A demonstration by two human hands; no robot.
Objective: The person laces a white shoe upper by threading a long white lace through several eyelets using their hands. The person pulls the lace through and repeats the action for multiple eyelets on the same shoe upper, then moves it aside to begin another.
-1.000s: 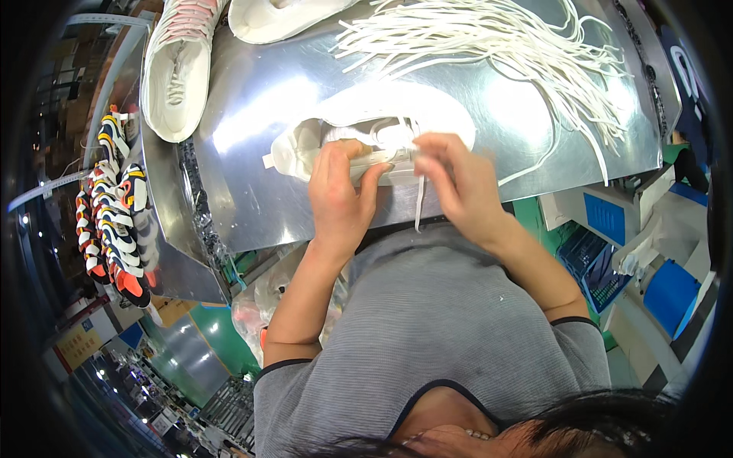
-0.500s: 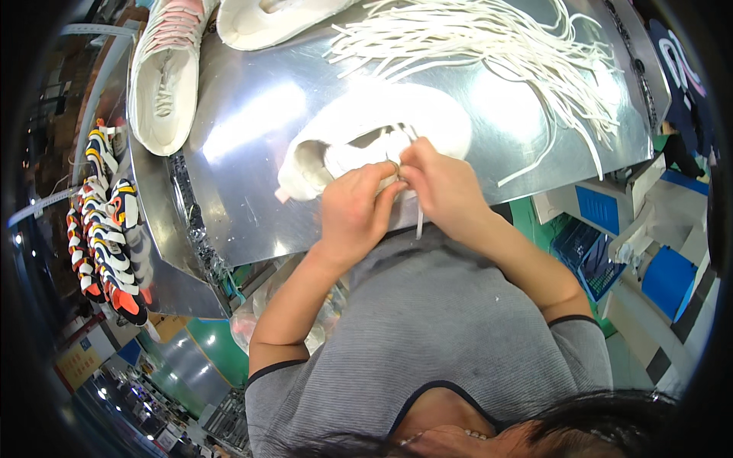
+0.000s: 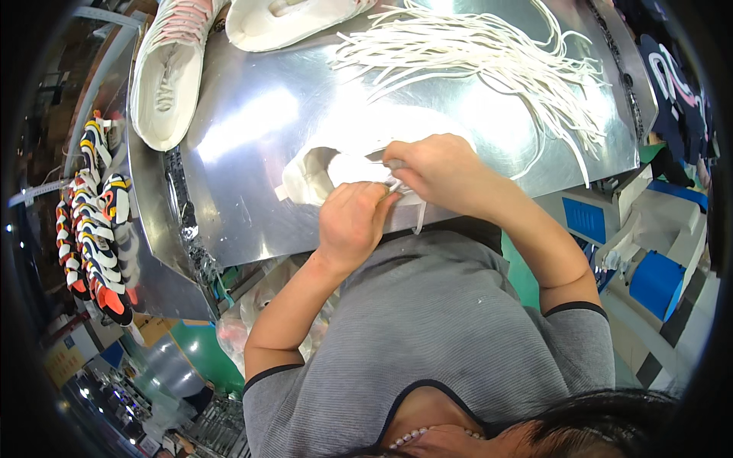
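A white shoe (image 3: 308,177) lies on its side on the metal table in front of me, its opening toward me and its heel to the left. My left hand (image 3: 353,223) pinches the shoe's near edge by the lace holes. Over the opening, my right hand (image 3: 445,172) has thumb and forefinger closed on a white shoelace, mostly hidden by the fingers. One end of the shoelace (image 3: 421,218) hangs down at the table's near edge. Glare washes out the shoe's far side, and my right hand covers the toe part.
A heap of loose white laces (image 3: 489,57) lies at the back right of the metal table (image 3: 229,191). At the back left are a white shoe with pink lacing (image 3: 169,84) and another white shoe (image 3: 286,23). Colourful shoe parts (image 3: 95,237) stand stacked beyond the left edge.
My right hand has shifted farther away and turned flatter over the shoe's opening. My left hand stays at the near edge, and the view has shifted slightly.
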